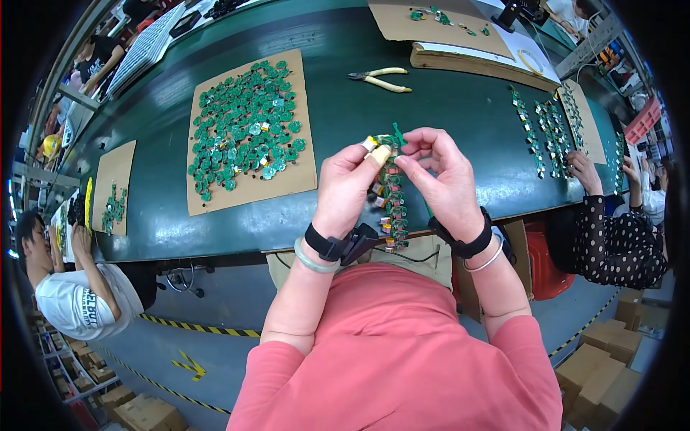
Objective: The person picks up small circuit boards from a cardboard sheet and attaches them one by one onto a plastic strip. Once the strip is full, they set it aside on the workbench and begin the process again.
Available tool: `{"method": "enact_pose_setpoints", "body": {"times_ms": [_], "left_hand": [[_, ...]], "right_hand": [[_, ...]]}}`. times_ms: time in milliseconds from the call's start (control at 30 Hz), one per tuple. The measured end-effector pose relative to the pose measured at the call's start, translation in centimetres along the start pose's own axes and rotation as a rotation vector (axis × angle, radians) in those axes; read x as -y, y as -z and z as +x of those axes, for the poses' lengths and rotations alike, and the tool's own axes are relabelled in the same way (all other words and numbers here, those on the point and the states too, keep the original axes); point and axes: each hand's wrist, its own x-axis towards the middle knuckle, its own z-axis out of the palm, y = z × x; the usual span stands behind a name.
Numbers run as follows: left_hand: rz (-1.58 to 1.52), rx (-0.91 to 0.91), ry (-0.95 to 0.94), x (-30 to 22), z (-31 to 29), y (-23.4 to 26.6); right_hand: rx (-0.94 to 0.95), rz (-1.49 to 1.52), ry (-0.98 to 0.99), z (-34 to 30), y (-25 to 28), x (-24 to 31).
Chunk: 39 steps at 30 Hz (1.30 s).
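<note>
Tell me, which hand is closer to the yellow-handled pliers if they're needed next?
Probably the right hand. The pliers lie on the green table just beyond it, slightly nearer than to the left hand. Both hands pinch the strip of small green circuit boards, so one must let go.

Strip of small green circuit boards (392,205) hanging vertically; top end pinched, held above green table edge.

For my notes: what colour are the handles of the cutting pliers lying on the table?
Pale yellow handles on the cutting pliers, seen in the head view.
</note>
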Motion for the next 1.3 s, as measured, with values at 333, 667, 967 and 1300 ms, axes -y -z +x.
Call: {"method": "enact_pose_setpoints", "body": {"times_ms": [333, 667, 967, 1300], "left_hand": [[0.009, 0.041, 0.001, -1.4, -1.0, -1.0], [-0.210, 0.176, 0.214, -1.6, -0.9, -0.1], [-0.024, 0.043, 0.053, -0.4, -1.3, -1.0], [0.116, -0.013, -0.111, 0.2, -2.0, -1.7]], "right_hand": [[0.067, -0.427, 0.271, 0.6, 1.6, 1.0], [0.195, -0.315, 0.224, 1.0, 1.7, 0.7], [0.058, -0.525, 0.390, 0.9, 1.5, 2.1], [0.084, -0.359, 0.167, -0.9, 0.9, 3.1]]}}
